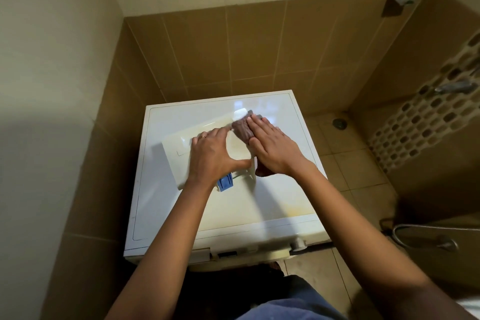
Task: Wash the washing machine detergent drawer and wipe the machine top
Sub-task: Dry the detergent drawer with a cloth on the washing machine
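The cream detergent drawer [174, 153] lies on the white washing machine top [280, 189], its blue insert [225, 181] poking out near my wrist. My left hand [211, 153] rests on top of the drawer, fingers spread over it and thumb stretched toward its right side. My right hand [270, 144] lies flat with straight fingers on a dark brownish cloth [241, 130], pressing it against the drawer's right end. Part of the cloth shows below my right palm.
The machine stands in a brown-tiled corner, with a wall close on the left. Its control knob [298, 242] and the empty drawer slot [227, 254] face me at the front edge. A floor drain [339, 123] and taps [454, 87] lie to the right.
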`<state>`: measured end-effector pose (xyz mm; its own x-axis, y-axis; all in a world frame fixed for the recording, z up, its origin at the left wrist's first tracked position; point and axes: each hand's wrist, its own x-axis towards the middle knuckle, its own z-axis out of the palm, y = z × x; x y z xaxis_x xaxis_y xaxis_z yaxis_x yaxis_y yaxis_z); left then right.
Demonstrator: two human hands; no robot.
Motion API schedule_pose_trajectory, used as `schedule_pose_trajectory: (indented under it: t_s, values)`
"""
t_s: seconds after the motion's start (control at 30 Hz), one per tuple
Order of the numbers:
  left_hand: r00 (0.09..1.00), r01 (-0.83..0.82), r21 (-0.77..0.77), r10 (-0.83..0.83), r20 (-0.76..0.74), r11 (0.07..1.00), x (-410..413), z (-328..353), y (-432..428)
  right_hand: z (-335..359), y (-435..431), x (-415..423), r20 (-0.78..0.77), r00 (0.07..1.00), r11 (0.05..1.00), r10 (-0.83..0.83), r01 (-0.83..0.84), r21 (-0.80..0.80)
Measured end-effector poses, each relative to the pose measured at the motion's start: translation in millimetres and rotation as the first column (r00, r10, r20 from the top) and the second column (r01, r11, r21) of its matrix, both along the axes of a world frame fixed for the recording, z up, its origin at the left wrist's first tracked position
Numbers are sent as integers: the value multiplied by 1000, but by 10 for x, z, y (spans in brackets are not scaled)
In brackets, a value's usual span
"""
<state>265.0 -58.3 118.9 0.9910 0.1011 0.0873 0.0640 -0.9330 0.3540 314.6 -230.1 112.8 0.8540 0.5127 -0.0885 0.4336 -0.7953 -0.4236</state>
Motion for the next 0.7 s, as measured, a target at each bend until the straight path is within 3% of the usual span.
schedule_pose_trajectory:
  t_s: [0.13,0.27,0.4,0.53,0.7]
  values:
    - [999,34,11,-34,-28,999,-30,11,-28,133,296,401,-213,976,974,-38,84,210]
    - [999,6,21,-6,-34,1000,-24,3,-11,184,367,475,-298,943,918,-148,243,314]
    - [999,0,5,0,-47,1000,-20,25,-23,71,174,249,-458,838,752,-299,502,427]
    - [994,21,-78,-29,-107,997,7,88,-8,105,90,143,-632,716,590,-297,658,468]
    - [977,63,-266,-114,-180,962,73,276,83,437,186,87,-623,708,502,-333,693,518]
